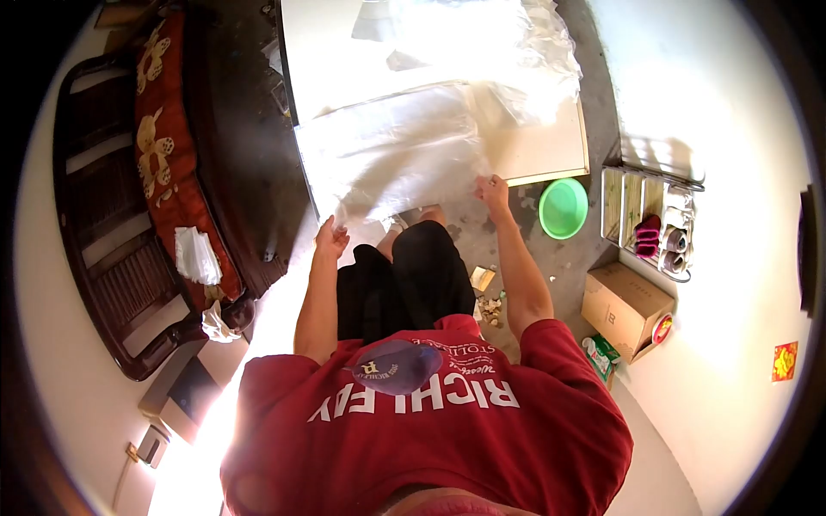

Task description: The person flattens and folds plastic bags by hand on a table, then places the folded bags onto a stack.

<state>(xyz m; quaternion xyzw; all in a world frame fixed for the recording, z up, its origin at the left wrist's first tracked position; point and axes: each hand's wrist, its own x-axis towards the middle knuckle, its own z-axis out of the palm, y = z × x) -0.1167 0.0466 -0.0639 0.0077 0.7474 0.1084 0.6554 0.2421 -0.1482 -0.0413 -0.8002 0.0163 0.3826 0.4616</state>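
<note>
A clear plastic sheet or flat bag (396,150) lies over the near end of the white table (538,144), its near edge hanging past the tabletop toward my knees. My left hand (331,237) is closed on the near left corner of the plastic. At the near right corner, my right hand (492,193) pinches the same plastic between thumb and fingers. Between the two hands the edge is spread out, with soft folds across it. More crumpled clear plastic (538,73) is heaped at the far right of the table, partly washed out by glare.
A green basin (564,209) stands on the floor right of the table. Farther right are a shoe rack (632,206) and a cardboard box (624,301). On the left is a dark wooden bench (129,275) with a red cushion (168,163). Scraps (489,310) litter the floor.
</note>
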